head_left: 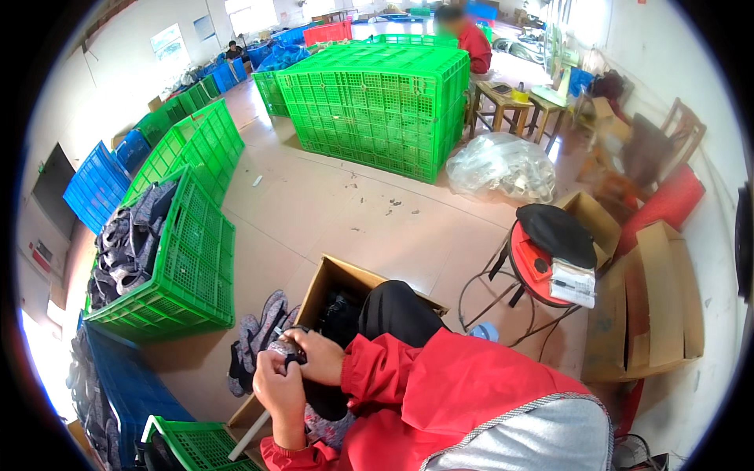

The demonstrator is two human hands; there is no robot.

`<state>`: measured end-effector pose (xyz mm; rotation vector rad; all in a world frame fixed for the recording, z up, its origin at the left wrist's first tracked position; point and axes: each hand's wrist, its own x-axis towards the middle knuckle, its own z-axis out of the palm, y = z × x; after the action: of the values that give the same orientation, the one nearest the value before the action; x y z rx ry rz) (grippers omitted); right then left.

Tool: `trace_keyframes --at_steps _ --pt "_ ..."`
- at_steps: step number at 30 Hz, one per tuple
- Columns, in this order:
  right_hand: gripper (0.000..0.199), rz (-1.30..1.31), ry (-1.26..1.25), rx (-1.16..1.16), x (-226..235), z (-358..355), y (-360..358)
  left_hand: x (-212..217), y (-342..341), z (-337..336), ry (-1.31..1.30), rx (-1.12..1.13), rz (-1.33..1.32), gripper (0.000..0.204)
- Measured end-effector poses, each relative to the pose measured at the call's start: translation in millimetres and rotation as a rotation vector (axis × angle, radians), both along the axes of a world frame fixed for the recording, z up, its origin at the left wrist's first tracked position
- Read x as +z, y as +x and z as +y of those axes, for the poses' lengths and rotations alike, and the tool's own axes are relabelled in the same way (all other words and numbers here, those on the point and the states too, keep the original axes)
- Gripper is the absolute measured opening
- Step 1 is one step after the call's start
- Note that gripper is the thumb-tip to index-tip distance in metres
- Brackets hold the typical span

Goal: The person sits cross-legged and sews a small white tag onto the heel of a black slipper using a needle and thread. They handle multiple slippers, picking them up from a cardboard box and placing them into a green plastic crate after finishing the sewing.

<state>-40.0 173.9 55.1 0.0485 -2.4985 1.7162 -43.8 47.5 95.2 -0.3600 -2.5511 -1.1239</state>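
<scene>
I take the open cardboard box [334, 286] by my knee as my marker. Just in front of its near wall, both my hands meet on a small grey patterned item [281, 348]. My left hand [276, 388] is curled round its lower side, and my right hand [320, 355] is folded over its top, fingers closed on it. So much of the item is covered that I cannot tell what it is; it looks like soft fabric or a shoe upper. Left of the box, a heap of similar grey pieces [255, 341] lies on the floor. Further left stands a green crate [192, 267] of dark goods, too jumbled to name. The box's inside is dark, and my black trouser leg [393, 310] hides its right half.
</scene>
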Motion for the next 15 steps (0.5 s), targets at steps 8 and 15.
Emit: trace_keyframes --at_steps 8,15 --pt "0.045 0.133 0.023 0.026 -25 22 -6 -4 6 12 -0.396 -0.062 0.370 0.038" --pt "0.034 0.130 0.115 0.042 -54 28 -8 -52 5 4 -0.450 -0.031 0.233 0.051"
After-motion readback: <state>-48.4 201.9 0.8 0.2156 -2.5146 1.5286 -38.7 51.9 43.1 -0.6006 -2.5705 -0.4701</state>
